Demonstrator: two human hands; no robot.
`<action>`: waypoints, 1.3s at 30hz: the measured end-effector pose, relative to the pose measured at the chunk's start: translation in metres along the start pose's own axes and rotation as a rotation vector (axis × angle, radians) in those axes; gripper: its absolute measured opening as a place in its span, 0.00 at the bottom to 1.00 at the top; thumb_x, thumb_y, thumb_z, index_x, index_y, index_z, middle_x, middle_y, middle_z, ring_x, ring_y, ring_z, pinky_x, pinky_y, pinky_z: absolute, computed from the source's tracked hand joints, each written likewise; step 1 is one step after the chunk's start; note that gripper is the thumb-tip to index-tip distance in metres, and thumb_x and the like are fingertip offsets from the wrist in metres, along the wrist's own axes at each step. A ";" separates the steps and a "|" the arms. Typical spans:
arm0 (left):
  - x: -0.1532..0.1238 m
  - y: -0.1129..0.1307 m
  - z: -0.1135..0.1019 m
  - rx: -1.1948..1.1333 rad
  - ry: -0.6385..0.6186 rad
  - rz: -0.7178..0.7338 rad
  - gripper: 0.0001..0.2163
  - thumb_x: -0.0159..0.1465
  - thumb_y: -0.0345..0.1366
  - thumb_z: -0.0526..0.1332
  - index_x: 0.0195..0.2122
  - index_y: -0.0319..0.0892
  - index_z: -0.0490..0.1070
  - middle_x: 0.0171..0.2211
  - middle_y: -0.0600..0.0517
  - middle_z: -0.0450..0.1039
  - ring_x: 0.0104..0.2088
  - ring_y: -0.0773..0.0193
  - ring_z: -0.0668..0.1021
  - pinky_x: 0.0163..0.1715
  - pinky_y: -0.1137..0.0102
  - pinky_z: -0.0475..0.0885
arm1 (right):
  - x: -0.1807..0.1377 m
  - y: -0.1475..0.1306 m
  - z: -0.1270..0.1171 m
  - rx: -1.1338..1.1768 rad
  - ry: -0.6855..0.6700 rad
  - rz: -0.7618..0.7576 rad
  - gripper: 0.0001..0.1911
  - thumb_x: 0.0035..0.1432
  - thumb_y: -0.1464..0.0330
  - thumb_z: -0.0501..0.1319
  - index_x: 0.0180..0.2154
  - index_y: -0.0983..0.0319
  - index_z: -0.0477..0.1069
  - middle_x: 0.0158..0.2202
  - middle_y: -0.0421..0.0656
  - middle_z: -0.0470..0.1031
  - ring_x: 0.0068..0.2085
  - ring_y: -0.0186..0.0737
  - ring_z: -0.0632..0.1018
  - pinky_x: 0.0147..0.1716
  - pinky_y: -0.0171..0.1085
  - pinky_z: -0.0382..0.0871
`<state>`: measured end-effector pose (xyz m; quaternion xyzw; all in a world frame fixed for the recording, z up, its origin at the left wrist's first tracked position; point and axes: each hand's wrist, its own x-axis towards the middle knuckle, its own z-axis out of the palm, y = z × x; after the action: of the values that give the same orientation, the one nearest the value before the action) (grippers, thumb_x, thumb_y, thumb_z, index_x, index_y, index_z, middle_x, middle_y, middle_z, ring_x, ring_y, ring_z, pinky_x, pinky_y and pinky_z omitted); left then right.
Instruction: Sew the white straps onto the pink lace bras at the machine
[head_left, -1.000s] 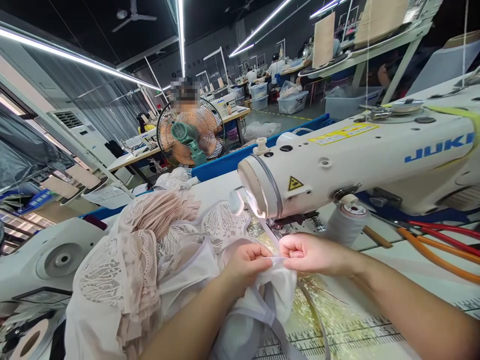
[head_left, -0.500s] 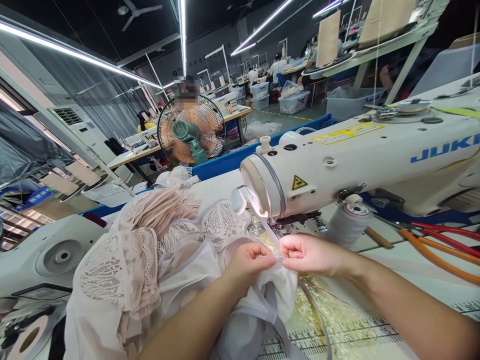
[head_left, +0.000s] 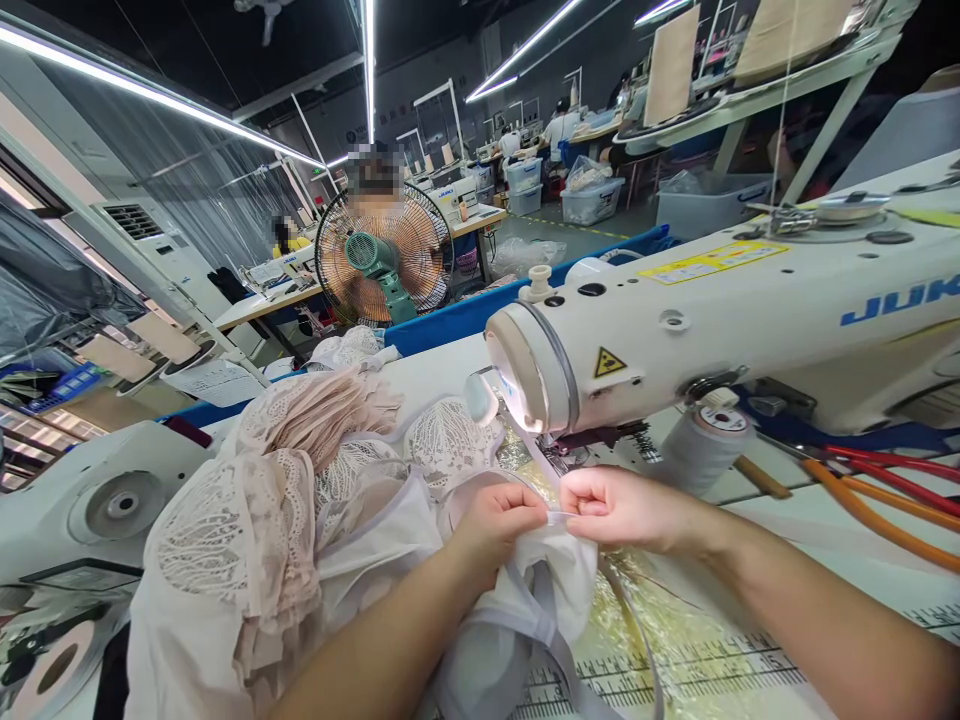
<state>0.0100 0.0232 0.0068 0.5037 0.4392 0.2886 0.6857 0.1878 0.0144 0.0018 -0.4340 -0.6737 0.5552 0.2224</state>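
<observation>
A white bra (head_left: 564,580) hangs from both my hands, just in front of the sewing machine's needle area. My left hand (head_left: 491,525) pinches its edge between thumb and fingers. A short way to the right, my right hand (head_left: 622,508) has the same edge in its closed fingers, leaving a small stretch of fabric between the two. The white sewing machine (head_left: 536,370) has its lit head just above and behind my hands. Against my left forearm lies a pile of lace bras (head_left: 217,560) in white and pale pink. A greyish strap (head_left: 646,655) trails down at the front.
A cone of white thread (head_left: 701,450) stands right of the machine head, near red and orange handles (head_left: 862,505). Ruler marks (head_left: 720,662) run along the table front. Another machine (head_left: 112,500) is at the left. Beyond the blue cloth edge (head_left: 472,315) stands a fan (head_left: 384,255); people work farther back.
The view has shifted slightly, so the machine appears a little farther right and lower. My hands keep their pinch on the bra's edge, with almost no movement.
</observation>
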 end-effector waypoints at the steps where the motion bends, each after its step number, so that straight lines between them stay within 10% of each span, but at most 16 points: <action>1: 0.000 0.000 0.000 -0.003 0.000 -0.003 0.07 0.43 0.35 0.63 0.18 0.37 0.67 0.17 0.55 0.62 0.21 0.71 0.62 0.23 0.73 0.53 | 0.000 0.000 0.000 0.000 -0.001 0.001 0.08 0.47 0.70 0.57 0.23 0.61 0.56 0.18 0.31 0.48 0.21 0.28 0.52 0.19 0.31 0.43; 39: -0.001 0.000 0.000 0.019 -0.003 0.008 0.06 0.44 0.35 0.61 0.18 0.38 0.65 0.17 0.56 0.61 0.21 0.71 0.61 0.23 0.73 0.54 | -0.001 -0.004 0.001 0.004 -0.015 0.022 0.08 0.48 0.71 0.57 0.23 0.61 0.56 0.18 0.30 0.47 0.21 0.27 0.52 0.19 0.30 0.44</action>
<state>0.0098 0.0221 0.0069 0.5122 0.4389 0.2863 0.6805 0.1861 0.0134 0.0052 -0.4368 -0.6694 0.5623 0.2122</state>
